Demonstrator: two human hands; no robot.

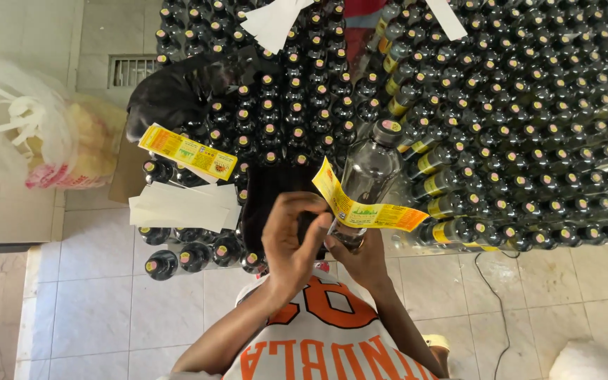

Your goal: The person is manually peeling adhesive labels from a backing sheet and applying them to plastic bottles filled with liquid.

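We see a clear bottle (371, 169) with a pink-topped cap, tipped away from the person and held low in the middle of the view. A long yellow label (360, 204) curls across its front — one end sticks up, the other end points right. The left hand (291, 239) is bent over the near part of the label, and its fingertips pinch the label's edge. The right hand (360, 257) is under the bottle and grips its base, fingers closed around it. Just past the bottle stand rows and rows of dark bottles (515, 91), packed close together. Some on the right lie on their sides and show yellow labels. To the left, another yellow label (188, 151) rests on the bottle tops — white paper strips (181, 206) lie just below it. Far left sits a plastic bag (43, 134) on the pale tile floor (107, 309).
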